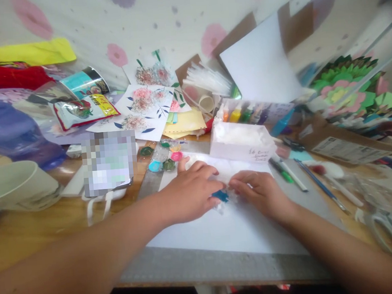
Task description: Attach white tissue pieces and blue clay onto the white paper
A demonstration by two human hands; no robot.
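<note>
A sheet of white paper (pixel 189 236) lies on a grey cutting mat (pixel 205 262) before me. On it is a small blue painted patch (pixel 222 195) with crumpled white wisps (pixel 219 207) around its edge. My left hand (pixel 194 190) rests over the patch from the left, its fingers curved but apart, thumb and fingertips close around the blue. From the right, my right hand (pixel 261 194) pinches at a white wisp (pixel 233 195) beside the patch; its fingertips are partly blurred. Just behind the hands stands a white box (pixel 240 146) with fluffy white material in it.
Used paint pots (pixel 167 156) sit behind my left hand. Pens (pixel 288 173), a paintbrush (pixel 323 187) and scissors (pixel 389 229) lie to the right. At left are a pale bowl (pixel 12 186) and a blurred-out phone (pixel 109 163). Painted flower sheets (pixel 145 108) lean behind.
</note>
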